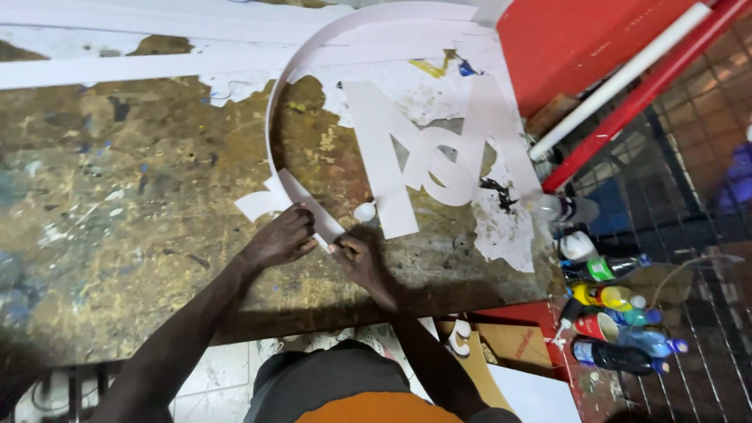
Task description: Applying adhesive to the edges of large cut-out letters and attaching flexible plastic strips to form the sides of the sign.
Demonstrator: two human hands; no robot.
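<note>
While both hands pinch the near end of a long white strip (270, 117), its far length bows away over the workbench (117, 204).

Closest to the body, the left hand (280, 239) presses its fingertips down on the strip's end where it overlaps a short white offcut (258, 202), apparently pinning it flat to the paint-stained top, while the right hand (356, 258) grips the same end from the other side, thumb and fingers closed on it; the two hands sit nearly together. Just beyond them lies a small white lump (365, 211), then large white cut-out shapes (431, 157) flat on the bench. Further right, bottles (611, 298) cluster on the floor beside red and white poles (627, 86).
</note>
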